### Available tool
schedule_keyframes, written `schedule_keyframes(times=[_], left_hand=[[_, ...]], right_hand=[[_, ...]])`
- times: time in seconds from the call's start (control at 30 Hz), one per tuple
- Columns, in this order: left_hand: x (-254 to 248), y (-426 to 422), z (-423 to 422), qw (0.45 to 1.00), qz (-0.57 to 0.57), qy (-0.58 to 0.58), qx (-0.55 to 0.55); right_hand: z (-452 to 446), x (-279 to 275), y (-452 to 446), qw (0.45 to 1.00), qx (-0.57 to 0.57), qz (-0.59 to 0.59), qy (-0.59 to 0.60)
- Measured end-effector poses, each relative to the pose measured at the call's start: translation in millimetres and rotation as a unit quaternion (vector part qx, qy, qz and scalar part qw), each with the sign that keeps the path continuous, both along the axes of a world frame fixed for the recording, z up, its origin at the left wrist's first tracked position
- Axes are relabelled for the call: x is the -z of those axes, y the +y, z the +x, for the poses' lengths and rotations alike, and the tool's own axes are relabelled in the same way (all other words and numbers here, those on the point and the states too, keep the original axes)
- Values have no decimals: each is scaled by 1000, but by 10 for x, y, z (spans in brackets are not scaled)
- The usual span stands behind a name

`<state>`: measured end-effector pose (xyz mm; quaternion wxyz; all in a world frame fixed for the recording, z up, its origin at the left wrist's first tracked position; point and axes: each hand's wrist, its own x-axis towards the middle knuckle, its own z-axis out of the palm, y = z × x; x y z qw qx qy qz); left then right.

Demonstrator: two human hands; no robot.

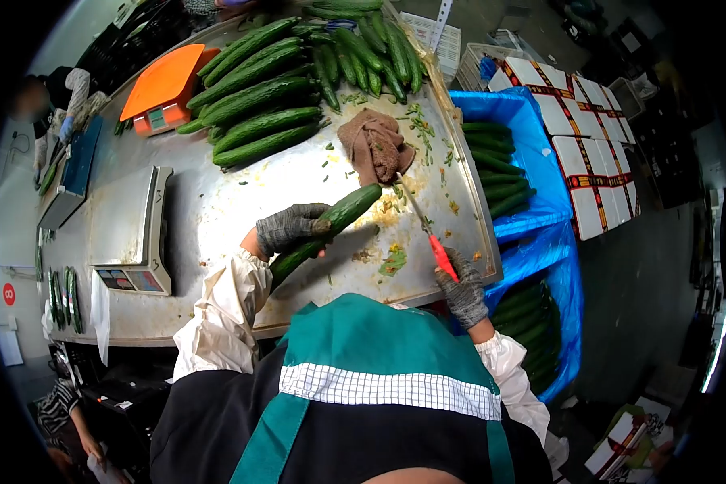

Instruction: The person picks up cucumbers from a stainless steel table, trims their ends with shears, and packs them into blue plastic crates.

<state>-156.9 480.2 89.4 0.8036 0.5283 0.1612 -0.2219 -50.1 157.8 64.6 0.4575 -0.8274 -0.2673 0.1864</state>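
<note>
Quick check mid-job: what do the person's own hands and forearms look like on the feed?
The left hand and right hand wear grey knitted gloves with a mottled look. Loose, wrinkled off-white sleeves cover the forearms, stopping short of the gloves, so a little bare wrist shows. I can make out no lettering on either glove.

Scale (125,222) marked "3"; round red sign (9,294), "8"

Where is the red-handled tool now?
In the head view, the red-handled tool is in the right hand, right of the held cucumber, its tip near the cloth.
</note>
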Motion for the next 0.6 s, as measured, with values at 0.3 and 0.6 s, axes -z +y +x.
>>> schedule_keyframes(times=[0.3,0.6], left_hand=[[215,76,-56,900,433,-57,2],[236,-74,-62,727,674,26,126]], right_hand=[[168,209,-48,944,1,-211,-255],[238,411,-40,883,-95,-233,-397]])
